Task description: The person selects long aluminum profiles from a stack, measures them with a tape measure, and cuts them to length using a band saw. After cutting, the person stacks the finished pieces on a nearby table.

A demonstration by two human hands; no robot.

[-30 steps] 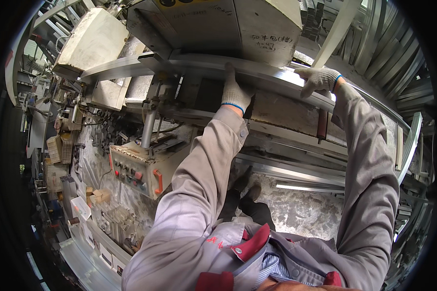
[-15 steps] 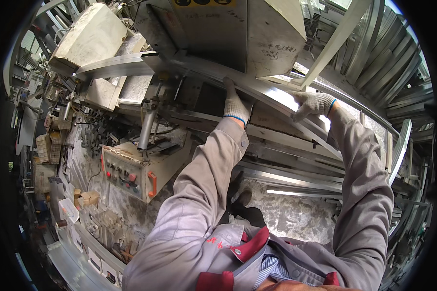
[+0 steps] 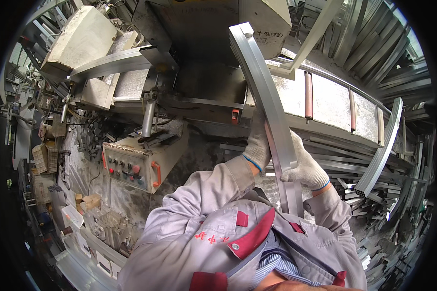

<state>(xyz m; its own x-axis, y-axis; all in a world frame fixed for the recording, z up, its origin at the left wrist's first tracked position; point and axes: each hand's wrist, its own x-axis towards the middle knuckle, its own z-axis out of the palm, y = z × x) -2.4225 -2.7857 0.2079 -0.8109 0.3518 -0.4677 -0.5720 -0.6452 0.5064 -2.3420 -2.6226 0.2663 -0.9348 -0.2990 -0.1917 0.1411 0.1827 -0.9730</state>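
Note:
A long silver metal profile stands steeply in front of my chest, its far end up by the machine housing and its near end close to my jacket. Ridges run along its left side; I cannot tell if it is one piece or a few together. My left hand, in a knitted white glove, grips it from the left, fingers partly hidden behind it. On the other side my gloved right hand is closed round it, thumb across the front. Beyond lies the dark bed of the machine.
At the left stands a control box with buttons and orange handles. A roller table extends to the right of the machine. Metal profiles are stacked at the far right, and another bundle leans nearer. A metal cylinder stands by the machine.
The profile has come off the machine bed and swung from lying across it to pointing steeply away from me. Both hands have drawn back toward my body, still holding it.

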